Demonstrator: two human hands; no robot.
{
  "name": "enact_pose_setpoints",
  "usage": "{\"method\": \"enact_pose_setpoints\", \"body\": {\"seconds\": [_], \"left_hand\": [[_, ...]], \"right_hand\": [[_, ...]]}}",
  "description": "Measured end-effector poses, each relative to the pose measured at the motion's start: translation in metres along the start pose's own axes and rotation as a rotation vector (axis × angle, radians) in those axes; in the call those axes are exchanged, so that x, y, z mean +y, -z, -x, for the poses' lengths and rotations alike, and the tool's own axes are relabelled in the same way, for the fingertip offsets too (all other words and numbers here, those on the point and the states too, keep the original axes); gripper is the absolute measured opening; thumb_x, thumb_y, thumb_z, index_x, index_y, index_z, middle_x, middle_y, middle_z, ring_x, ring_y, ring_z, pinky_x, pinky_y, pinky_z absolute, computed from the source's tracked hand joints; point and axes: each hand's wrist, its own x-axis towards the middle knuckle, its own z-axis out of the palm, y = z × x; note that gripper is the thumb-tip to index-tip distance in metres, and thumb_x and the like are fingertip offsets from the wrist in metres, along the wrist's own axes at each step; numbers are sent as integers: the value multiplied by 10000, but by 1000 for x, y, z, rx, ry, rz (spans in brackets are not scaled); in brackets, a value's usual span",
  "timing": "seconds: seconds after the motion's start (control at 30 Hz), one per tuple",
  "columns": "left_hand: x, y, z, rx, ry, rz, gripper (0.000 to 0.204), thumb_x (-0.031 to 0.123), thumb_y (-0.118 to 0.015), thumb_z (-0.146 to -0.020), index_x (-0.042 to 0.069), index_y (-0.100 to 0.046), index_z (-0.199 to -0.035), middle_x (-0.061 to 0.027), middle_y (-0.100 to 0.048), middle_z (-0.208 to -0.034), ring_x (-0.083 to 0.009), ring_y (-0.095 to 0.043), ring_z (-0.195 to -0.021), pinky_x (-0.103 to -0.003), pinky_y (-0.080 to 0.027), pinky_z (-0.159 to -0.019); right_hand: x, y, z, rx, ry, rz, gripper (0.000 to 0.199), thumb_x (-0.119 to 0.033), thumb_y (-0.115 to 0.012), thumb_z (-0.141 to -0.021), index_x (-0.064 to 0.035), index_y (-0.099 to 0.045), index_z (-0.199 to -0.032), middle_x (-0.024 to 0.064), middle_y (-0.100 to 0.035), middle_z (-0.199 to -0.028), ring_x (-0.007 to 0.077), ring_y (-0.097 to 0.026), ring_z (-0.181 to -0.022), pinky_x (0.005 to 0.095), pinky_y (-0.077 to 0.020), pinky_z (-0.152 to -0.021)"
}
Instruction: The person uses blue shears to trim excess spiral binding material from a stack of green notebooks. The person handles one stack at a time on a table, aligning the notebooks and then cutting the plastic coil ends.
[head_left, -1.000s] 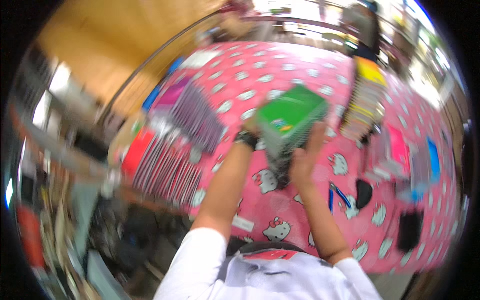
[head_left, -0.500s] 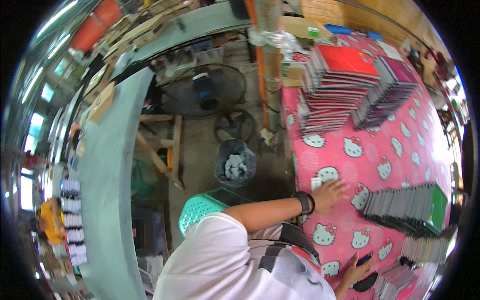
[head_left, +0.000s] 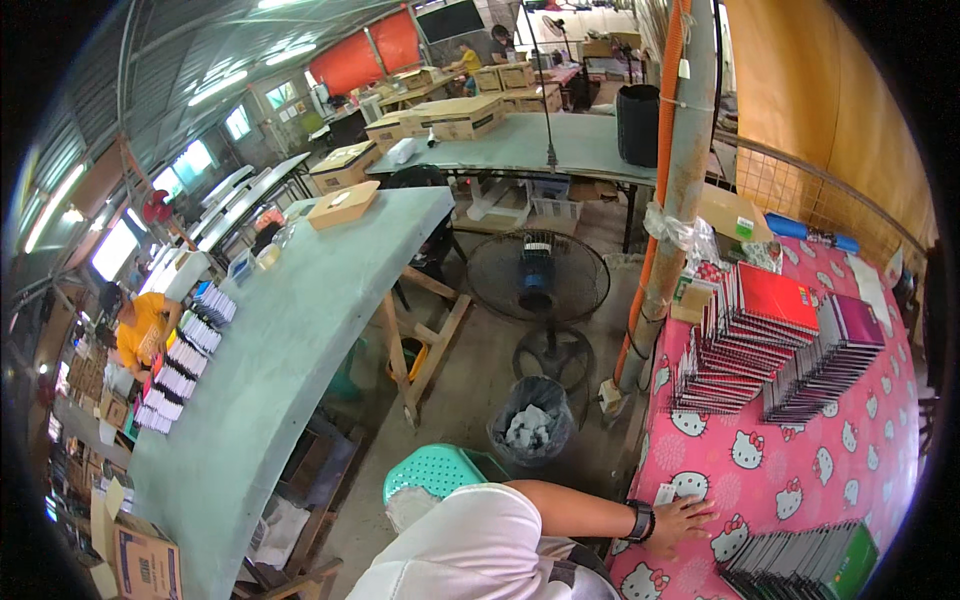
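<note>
My left hand (head_left: 680, 526), with a black watch on the wrist, lies on the pink cartoon-cat tablecloth (head_left: 720, 480). Its fingers are spread and nothing is in them. A small white piece (head_left: 665, 493) is just beyond the hand. Nearest on the right is a leaning row of green-covered spiral notebooks (head_left: 800, 562). Farther along the same table stand a tall stack of red spiral notebooks (head_left: 745, 330) and a leaning stack of purple ones (head_left: 830, 350). My right hand is out of view.
A green stool (head_left: 440, 470) stands beside me, near a lined waste bin (head_left: 530, 430) and a pedestal fan (head_left: 538, 275). A rusty post (head_left: 680, 190) rises at the table's edge. Across the aisle, a person in yellow (head_left: 145, 325) works by notebook stacks at a long grey table (head_left: 270, 350).
My view has swung up and left, showing more of the room. The right hand, earlier holding a small dark blue thing, has left the picture. My left hand stays spread on the tablecloth.
</note>
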Motion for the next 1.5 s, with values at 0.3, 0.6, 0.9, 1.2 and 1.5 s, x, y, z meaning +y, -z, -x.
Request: {"method": "enact_pose_setpoints", "body": {"seconds": [0.3, 0.6, 0.9, 1.2, 1.5], "left_hand": [[6, 11, 0, -55, 19, 4, 827, 517, -600, -678, 98, -345, -1343, -191, -68, -1466, -362, 9, -1357, -522, -11, -1068], [7, 14, 0, -91, 4, -45, 856, 524, -612, -684, 109, -304, -1366, -198, -76, -1463, -366, 5, -1356, -525, -12, -1065], [7, 17, 3, -27, -34, -60, 835, 512, -620, -677, 85, -346, -1340, -192, -109, -1456, -370, -35, -1350, -538, -55, -1058], [-4, 54, -21, 316, -164, 653, 649, 242, -649, -744, -7, -371, -1275, -190, -435, -1250, -312, -402, -1180, -409, -288, -1008], [104, 201, -84, 241, -217, 493, 434, 288, -736, -687, 13, -563, -975, -82, -582, -862, -188, -552, -781, -316, -449, -656]], "right_hand": [[-21, -14, -20, -86, -64, -308, 516, -351, -551, -804, -20, -453, -1188, 161, -531, -1119, 305, -520, -959, 389, -405, -845], [-27, -20, -33, -146, -350, -915, 446, -293, -543, -804, -11, -477, -1142, 151, -553, -1065, 291, -543, -899, 378, -434, -797], [-6, -11, -32, 23, -620, -1441, 377, -236, -534, -803, -2, -501, -1097, 141, -575, -1011, 277, -565, -838, 367, -462, -749], [37, 30, 23, 344, -727, -1868, 310, -178, -526, -803, 8, -525, -1051, 131, -598, -958, 263, -588, -778, 357, -491, -702], [-26, 106, -5, 370, -410, -719, 330, -84, -639, -724, -27, -498, -1017, 57, -529, -786, 149, -518, -650, 267, -433, -589]]}}
